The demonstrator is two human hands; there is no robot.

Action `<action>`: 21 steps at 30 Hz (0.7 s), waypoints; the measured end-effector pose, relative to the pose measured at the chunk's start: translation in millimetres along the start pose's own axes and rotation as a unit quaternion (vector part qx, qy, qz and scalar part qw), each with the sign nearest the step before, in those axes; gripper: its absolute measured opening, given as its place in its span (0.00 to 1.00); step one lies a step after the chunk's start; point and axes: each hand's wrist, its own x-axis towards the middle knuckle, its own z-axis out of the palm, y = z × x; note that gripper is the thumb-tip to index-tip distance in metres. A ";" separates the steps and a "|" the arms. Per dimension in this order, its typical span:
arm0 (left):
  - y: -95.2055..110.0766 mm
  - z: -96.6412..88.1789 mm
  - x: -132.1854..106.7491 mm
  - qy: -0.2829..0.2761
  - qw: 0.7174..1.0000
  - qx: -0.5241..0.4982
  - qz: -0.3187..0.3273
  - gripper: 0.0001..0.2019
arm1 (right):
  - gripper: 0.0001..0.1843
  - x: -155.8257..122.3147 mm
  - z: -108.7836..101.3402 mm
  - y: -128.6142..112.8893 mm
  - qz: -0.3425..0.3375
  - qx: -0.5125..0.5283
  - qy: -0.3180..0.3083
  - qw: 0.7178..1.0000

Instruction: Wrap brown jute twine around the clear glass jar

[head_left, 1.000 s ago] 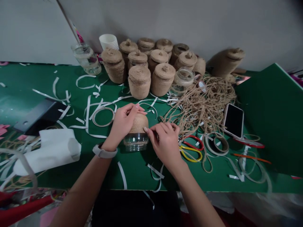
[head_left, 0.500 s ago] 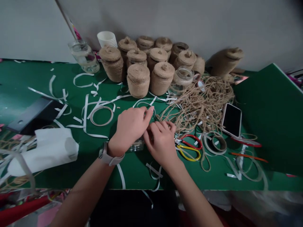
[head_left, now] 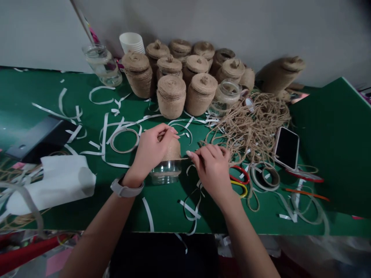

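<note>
A glass jar [head_left: 166, 170] is in front of me, partly wound with jute twine [head_left: 173, 150]. Its bare glass end with the mouth points toward me; whether it lies or stands upside down I cannot tell. My left hand [head_left: 152, 148] is closed around the wound part from the left, hiding some of it. From the jar a short strand of twine [head_left: 184, 158] runs right, taut, into the pinched fingers of my right hand [head_left: 213, 166]. Just beyond that hand lie scissors [head_left: 241, 174] with red and yellow handles, their blades hidden.
Several twine-covered jars [head_left: 171, 96] stand at the back, beside bare glass jars [head_left: 102, 65] and white cups [head_left: 131, 42]. A tangled twine heap [head_left: 255, 119], phone [head_left: 286, 148] and tape rolls [head_left: 265, 176] lie right. White strips litter the green table [head_left: 116, 208]; a white roll [head_left: 55, 185] lies left.
My right hand has moved right, away from the jar, drawing the strand out straight. My left hand has shifted slightly left, and more of the jar shows between the hands.
</note>
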 end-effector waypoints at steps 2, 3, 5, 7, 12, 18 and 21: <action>-2.5 1.4 -0.1 -0.001 0.999 -0.032 -0.006 0.11 | 0.15 -3.1 3.9 -1.8 -0.005 -0.010 0.002 1.000; -4.0 2.4 0.0 -0.002 0.999 -0.053 -0.007 0.11 | 0.15 -4.4 5.9 -3.2 -0.004 -0.015 0.003 1.000; -7.7 4.7 0.0 -0.001 0.995 -0.095 -0.011 0.10 | 0.15 -6.6 9.5 -6.4 0.000 -0.020 0.002 1.000; -11.8 7.0 -0.7 0.006 0.992 -0.126 -0.017 0.10 | 0.16 -8.2 12.5 -10.3 0.003 -0.022 -0.001 1.000; -17.8 4.3 -5.4 0.030 0.991 -0.130 -0.007 0.16 | 0.18 -9.6 17.0 -19.3 0.006 -0.029 -0.001 1.000; 5.8 -4.9 -4.4 0.021 0.987 0.125 0.097 0.12 | 0.18 -5.8 15.2 -27.0 -0.009 -0.053 0.015 0.998; 17.9 1.9 -0.6 -0.019 0.969 0.216 0.120 0.16 | 0.17 -2.9 12.2 -30.3 -0.023 -0.047 0.001 0.999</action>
